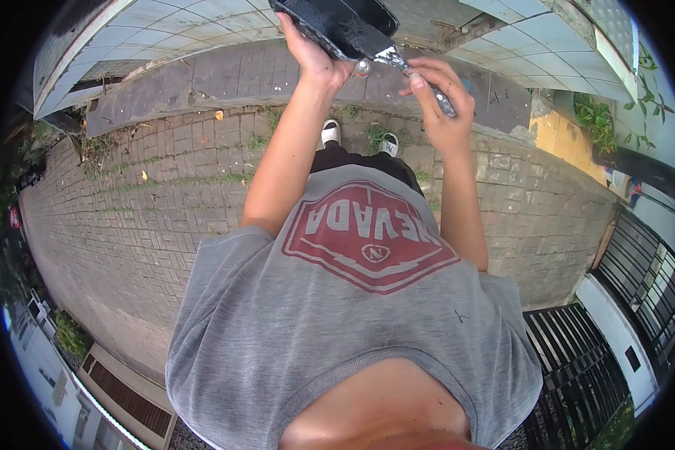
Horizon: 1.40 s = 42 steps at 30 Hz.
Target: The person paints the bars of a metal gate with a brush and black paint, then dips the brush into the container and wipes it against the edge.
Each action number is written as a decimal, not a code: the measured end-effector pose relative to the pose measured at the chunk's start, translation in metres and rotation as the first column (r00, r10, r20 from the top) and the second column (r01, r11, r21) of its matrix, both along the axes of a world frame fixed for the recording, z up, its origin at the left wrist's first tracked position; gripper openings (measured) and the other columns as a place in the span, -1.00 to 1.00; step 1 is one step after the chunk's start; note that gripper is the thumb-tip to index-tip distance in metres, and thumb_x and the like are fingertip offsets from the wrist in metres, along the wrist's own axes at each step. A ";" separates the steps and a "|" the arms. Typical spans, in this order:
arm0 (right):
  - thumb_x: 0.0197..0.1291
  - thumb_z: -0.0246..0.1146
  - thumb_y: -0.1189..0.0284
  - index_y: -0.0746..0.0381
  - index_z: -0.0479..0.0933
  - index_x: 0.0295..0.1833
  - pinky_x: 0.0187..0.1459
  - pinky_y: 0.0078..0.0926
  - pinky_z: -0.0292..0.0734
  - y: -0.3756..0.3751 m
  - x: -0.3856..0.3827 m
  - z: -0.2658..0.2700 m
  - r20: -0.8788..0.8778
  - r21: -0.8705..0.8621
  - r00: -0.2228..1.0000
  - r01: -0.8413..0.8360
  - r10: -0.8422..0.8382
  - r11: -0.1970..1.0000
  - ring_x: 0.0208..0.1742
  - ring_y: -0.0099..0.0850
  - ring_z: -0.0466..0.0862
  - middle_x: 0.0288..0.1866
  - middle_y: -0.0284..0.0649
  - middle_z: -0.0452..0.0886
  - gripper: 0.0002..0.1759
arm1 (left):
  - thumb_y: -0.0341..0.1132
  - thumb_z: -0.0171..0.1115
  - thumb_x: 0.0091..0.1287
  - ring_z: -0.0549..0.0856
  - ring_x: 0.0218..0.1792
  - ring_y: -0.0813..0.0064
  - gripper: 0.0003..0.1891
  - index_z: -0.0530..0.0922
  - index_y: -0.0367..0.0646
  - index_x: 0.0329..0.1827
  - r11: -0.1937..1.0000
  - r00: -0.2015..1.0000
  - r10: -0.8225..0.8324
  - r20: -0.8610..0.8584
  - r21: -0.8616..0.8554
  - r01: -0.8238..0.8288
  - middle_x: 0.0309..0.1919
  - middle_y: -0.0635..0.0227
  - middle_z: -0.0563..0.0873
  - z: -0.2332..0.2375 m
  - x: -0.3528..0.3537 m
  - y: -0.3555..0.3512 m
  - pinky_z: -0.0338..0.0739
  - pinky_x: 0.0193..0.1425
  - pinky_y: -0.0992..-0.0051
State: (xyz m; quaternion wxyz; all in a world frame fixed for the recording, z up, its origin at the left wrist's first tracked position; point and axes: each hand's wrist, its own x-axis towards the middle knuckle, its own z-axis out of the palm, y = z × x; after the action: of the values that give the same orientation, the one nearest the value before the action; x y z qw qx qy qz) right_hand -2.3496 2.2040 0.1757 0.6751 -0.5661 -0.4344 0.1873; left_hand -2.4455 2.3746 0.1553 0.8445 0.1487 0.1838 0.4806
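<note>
My left hand (316, 61) is closed round the near edge of a black paint tray (300, 16), holding it up at the top of the view. A paintbrush (389, 55) with dark bristles and white paint smears near its neck is in my right hand (448, 101). My right fingers pinch its speckled handle, whose end sticks out below them. The bristles overlap the inside of the tray. Beside my left fingers a small round shiny knob (362, 67) shows under the tray's edge.
Ahead stands a pale tiled wall (202, 28) with a low paved ledge (180, 84) at its foot. Brick paving (180, 161) with grass tufts lies around my shoes (331, 133). A black metal gate (581, 360) is at the lower right, and green plants (596, 124) grow at the right.
</note>
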 end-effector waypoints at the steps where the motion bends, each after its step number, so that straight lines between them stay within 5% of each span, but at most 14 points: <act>1: 0.36 0.33 0.59 0.32 0.74 0.01 -0.33 -0.55 0.63 -0.001 -0.004 0.003 -0.056 -0.048 0.998 -0.012 0.009 0.999 -0.24 -0.50 0.71 -0.13 -0.11 0.74 -0.83 | 0.49 -0.08 0.41 0.58 0.29 0.01 -0.15 0.34 0.02 0.52 0.999 0.999 -0.044 0.026 0.034 0.043 0.35 0.16 0.55 -0.001 -0.002 0.002 0.54 0.34 -0.14; 3: 0.41 0.27 0.59 0.33 0.72 0.10 -0.42 -0.58 0.57 -0.004 -0.010 0.011 -0.166 -0.141 0.986 -0.040 0.017 0.989 -0.33 -0.56 0.68 -0.19 -0.13 0.74 -0.78 | 0.48 -0.07 0.41 0.58 0.29 0.01 -0.15 0.33 0.02 0.53 0.986 0.988 -0.136 0.075 0.105 0.128 0.35 0.16 0.55 -0.003 -0.009 0.008 0.54 0.34 -0.13; 6: 0.43 0.22 0.59 0.35 0.68 0.19 -0.44 -0.60 0.52 -0.010 -0.003 0.007 -0.065 -0.158 0.992 -0.120 0.111 0.980 -0.46 -0.59 0.62 -0.25 -0.15 0.73 -0.71 | 0.47 -0.06 0.42 0.57 0.30 0.00 -0.15 0.31 0.02 0.55 0.999 0.999 0.025 -0.036 0.022 -0.024 0.35 0.15 0.55 -0.009 -0.005 0.015 0.55 0.33 -0.13; 12: 0.37 0.24 0.61 0.34 0.71 0.16 -0.44 -0.61 0.44 -0.027 -0.005 0.003 -0.022 -0.229 0.998 -0.058 0.054 0.972 -0.51 -0.60 0.58 -0.39 -0.18 0.71 -0.70 | 0.47 -0.05 0.41 0.55 0.33 -0.02 -0.13 0.29 0.03 0.58 0.996 1.000 0.022 -0.022 0.091 -0.020 0.40 0.14 0.53 0.009 -0.002 0.010 0.49 0.40 -0.10; 13: 0.36 0.25 0.61 0.34 0.71 0.15 -0.44 -0.61 0.43 -0.030 -0.005 -0.001 -0.006 -0.217 0.999 -0.038 0.038 0.975 -0.52 -0.60 0.56 -0.45 -0.20 0.69 -0.71 | 0.48 -0.04 0.40 0.53 0.36 -0.07 -0.13 0.25 0.11 0.60 0.994 0.996 0.050 -0.076 0.101 -0.042 0.49 0.17 0.44 0.000 -0.004 0.012 0.41 0.42 -0.26; 16: 0.36 0.25 0.62 0.35 0.71 0.15 -0.44 -0.61 0.44 -0.035 -0.006 0.000 0.012 -0.233 0.999 -0.048 0.053 0.971 -0.53 -0.60 0.57 -0.45 -0.19 0.69 -0.71 | 0.53 -0.32 0.45 0.54 0.39 0.05 -0.09 0.33 -0.04 0.54 0.998 0.996 -0.010 -0.086 0.056 0.015 0.41 0.17 0.53 0.001 -0.004 0.010 0.44 0.47 -0.09; 19: 0.35 0.24 0.63 0.35 0.71 0.14 -0.43 -0.60 0.46 -0.041 -0.003 0.004 0.005 -0.269 0.998 -0.060 0.063 0.961 -0.52 -0.59 0.58 -0.37 -0.14 0.74 -0.71 | 0.48 -0.26 0.49 0.60 0.33 0.06 -0.15 0.37 -0.05 0.51 0.999 0.999 -0.012 -0.047 0.044 0.014 0.35 0.18 0.59 0.002 -0.002 0.011 0.49 0.43 -0.06; 22: 0.35 0.24 0.63 0.36 0.71 0.13 -0.41 -0.59 0.49 -0.039 -0.003 0.009 0.009 -0.198 0.999 -0.051 0.054 0.979 -0.51 -0.58 0.60 -0.27 -0.09 0.79 -0.71 | 0.46 -0.24 0.49 0.61 0.31 0.07 -0.17 0.41 -0.05 0.48 0.999 0.998 -0.021 -0.066 0.030 0.023 0.33 0.19 0.61 0.010 0.001 0.013 0.51 0.41 -0.07; 26: 0.44 0.18 0.62 0.42 0.68 0.17 -0.58 -0.67 0.25 -0.036 0.000 0.006 0.104 -0.106 0.994 -0.035 0.046 0.994 -0.64 -0.68 0.41 -0.50 -0.29 0.60 -0.71 | 0.45 -0.22 0.50 0.63 0.28 0.07 -0.19 0.45 -0.05 0.44 0.996 0.999 -0.012 -0.041 -0.084 0.008 0.30 0.21 0.63 0.017 0.005 0.014 0.52 0.39 -0.09; 42: 0.39 0.15 0.60 0.43 0.67 0.17 -0.59 -0.62 0.30 -0.046 0.000 0.032 0.204 -0.070 0.979 -0.007 0.021 0.998 -0.65 -0.63 0.48 -0.51 -0.22 0.63 -0.67 | 0.44 -0.34 0.52 0.61 0.30 0.00 -0.17 0.47 -0.07 0.42 0.991 0.995 -0.020 0.096 -0.133 0.032 0.30 0.15 0.63 0.045 0.011 0.010 0.51 0.38 -0.17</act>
State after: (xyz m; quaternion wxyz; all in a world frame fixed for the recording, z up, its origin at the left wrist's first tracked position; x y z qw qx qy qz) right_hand -2.3501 2.1581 0.2076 0.6056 -0.6023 -0.4988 0.1474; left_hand -2.4349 2.3846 0.2005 0.8665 0.0710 0.1738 0.4625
